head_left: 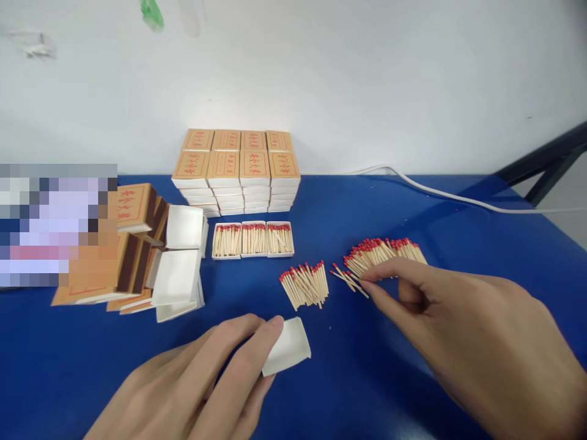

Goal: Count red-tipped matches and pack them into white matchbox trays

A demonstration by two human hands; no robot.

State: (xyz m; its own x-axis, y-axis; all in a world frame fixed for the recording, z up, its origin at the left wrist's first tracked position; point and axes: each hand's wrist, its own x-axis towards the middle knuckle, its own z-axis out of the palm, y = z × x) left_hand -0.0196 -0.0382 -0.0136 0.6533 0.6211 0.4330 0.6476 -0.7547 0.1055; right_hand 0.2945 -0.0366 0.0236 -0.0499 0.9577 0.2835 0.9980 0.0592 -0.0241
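Note:
My left hand (215, 379) is closed around a small white matchbox tray (291, 347) at the front of the table; no matches show in the part of it I can see. My right hand (454, 324) pinches thumb and forefinger at the ends of a few loose matches (351, 281), beside a larger heap of red-tipped matches (373, 252). Between the two hands lies a smaller pile of matches (305, 285). Behind that pile, three white trays (227, 257) stand side by side, filled with matches.
Stacked orange matchboxes (236, 165) stand by the white wall (367, 79). To the left are more orange matchbox covers (132, 208) and several white trays (177, 278). A white cable (440, 197) runs along the back right of the blue table (504, 244). A blurred patch covers the far left.

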